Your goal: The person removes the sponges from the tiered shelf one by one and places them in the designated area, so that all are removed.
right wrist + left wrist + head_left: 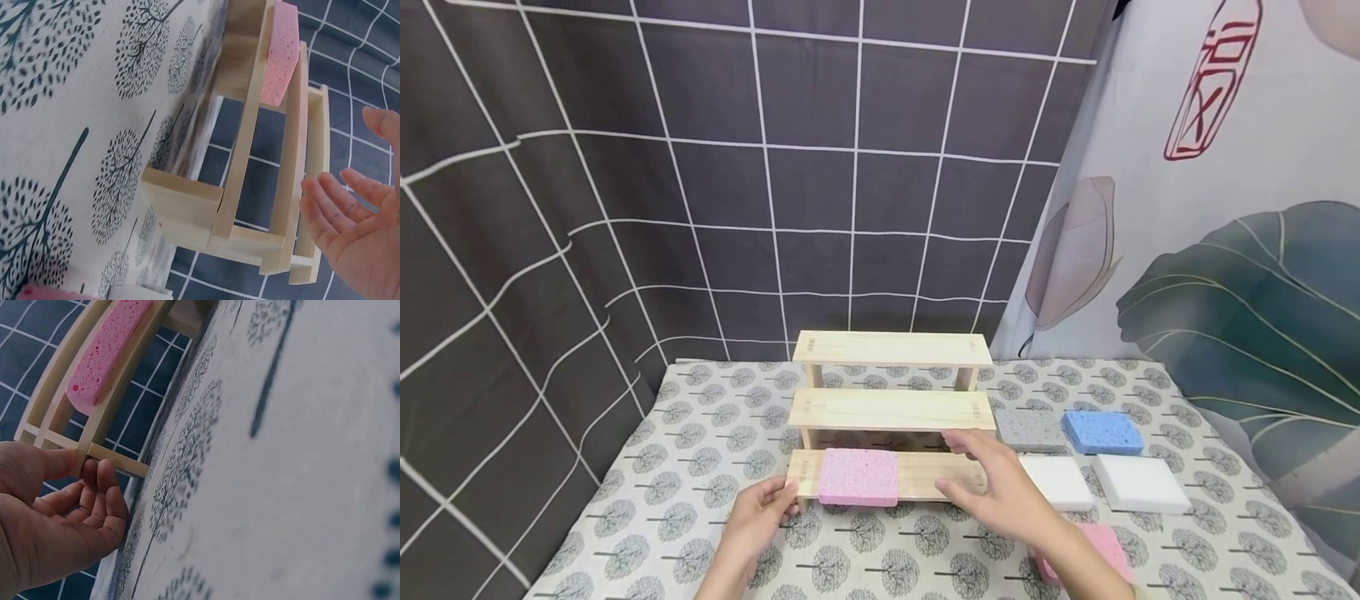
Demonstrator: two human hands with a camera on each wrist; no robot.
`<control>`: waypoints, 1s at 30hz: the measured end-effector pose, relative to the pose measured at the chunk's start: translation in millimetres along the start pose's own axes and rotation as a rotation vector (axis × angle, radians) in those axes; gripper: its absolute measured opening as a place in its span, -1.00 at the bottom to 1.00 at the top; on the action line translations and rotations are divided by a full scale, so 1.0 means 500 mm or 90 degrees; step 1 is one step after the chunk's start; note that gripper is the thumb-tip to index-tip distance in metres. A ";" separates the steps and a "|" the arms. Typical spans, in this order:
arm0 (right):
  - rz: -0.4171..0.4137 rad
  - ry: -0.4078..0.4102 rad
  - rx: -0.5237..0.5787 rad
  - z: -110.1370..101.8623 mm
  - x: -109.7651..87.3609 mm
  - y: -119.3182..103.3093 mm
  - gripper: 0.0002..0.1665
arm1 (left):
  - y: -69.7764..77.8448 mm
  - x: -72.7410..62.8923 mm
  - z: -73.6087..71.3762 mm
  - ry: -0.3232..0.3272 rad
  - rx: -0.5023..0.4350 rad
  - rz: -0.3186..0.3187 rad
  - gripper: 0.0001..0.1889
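A three-step wooden stand stands on the table in the head view. On its lowest step, left of the middle, lies a pink sponge, jutting a little past the front edge. My left hand pinches the left end of that step between thumb and fingers; the left wrist view shows the thumb against the board's end. Over the right part of the lowest step hovers my right hand, fingers spread and holding nothing. The right wrist view also shows that hand empty beside the stand.
Right of the stand lie a grey sponge, a blue sponge and two white sponges. Another pink sponge is partly hidden by my right forearm. A tree-patterned cloth covers the table. Behind hangs a dark grid curtain.
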State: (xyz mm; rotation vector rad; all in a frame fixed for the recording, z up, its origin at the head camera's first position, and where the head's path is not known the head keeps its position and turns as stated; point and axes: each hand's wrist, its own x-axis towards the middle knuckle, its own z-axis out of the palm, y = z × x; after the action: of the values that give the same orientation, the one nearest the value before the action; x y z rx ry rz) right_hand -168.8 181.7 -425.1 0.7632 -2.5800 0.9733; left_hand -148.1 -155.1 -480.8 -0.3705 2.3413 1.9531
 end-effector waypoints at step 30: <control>-0.006 -0.052 0.021 0.050 0.018 -0.023 -0.30 | -0.002 -0.002 0.001 -0.001 -0.012 0.009 -0.61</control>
State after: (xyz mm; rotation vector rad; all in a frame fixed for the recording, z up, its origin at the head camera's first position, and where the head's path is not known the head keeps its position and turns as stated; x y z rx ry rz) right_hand -171.6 154.1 -433.5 0.8387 -2.6327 1.0035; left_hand -146.8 -154.9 -481.7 -0.3530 2.3328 1.9819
